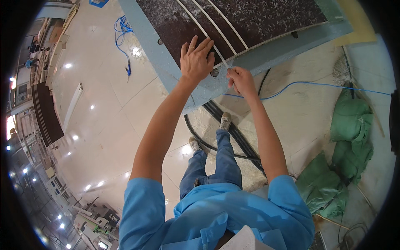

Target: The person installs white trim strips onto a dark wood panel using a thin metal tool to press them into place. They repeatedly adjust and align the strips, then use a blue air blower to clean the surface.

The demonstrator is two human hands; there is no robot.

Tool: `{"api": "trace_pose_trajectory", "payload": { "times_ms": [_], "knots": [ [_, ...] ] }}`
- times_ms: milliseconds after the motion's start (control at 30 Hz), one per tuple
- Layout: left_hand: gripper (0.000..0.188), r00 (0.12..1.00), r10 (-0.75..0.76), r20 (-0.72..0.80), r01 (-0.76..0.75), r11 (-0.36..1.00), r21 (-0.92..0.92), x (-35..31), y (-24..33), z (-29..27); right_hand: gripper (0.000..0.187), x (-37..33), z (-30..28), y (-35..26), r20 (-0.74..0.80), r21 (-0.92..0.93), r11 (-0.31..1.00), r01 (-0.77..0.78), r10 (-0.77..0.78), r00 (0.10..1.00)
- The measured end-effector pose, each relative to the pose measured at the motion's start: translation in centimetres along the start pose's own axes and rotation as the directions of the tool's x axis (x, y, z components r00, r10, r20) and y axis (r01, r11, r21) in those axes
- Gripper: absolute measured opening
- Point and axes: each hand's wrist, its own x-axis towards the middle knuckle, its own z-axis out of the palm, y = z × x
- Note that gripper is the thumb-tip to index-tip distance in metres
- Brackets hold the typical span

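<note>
Counted: one flat dark brown panel [277,16] on one blue-grey surface [266,56]; three narrow white strips [216,26] along the panel, roughly parallel; two bare hands at its near edge. Left hand [196,61]: laid on the panel, fingers spread, touching the leftmost strip. Right hand [242,81]: closed, pinching the end of that strip just beyond the panel edge.

Around: on the floor to the left, one coiled blue hose [121,29] with nozzle, and one second dark brown panel with pale lines [43,112] farther off. Below the surface, thick black hoses [235,135] near the feet; to the right, green fabric sacks [352,118], exact count unclear from overlap. Obstructed: strip tip, hidden by the right hand; part of the same strip, by the left fingers.

Panel appearance: dark brown, scattered with whitish specks, heaviest toward the right; plainer near the left hand.
</note>
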Motion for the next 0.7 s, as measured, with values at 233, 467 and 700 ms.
{"api": "trace_pose_trajectory", "payload": {
  "times_ms": [233,467,700],
  "knots": [
    [0.058,0.998,0.001,-0.056,-0.002,1.000,-0.018,0.3,-0.3,0.5,0.034,0.8,0.1,-0.7,0.035,0.012,0.999,0.042,-0.043,0.998],
    [0.061,0.995,-0.043,-0.088,0.040,0.999,-0.031,0.4,0.5,0.7,0.032,2.0,0.4,1.3,-0.023,-0.056,0.978,0.200,-0.201,0.979],
    [0.061,0.998,0.039,-0.045,-0.043,0.994,-0.096,-3.0,3.9,0.3,0.034,-2.3,-1.0,4.2,-0.090,-0.075,0.962,0.261,-0.267,0.959]
  ]
}}
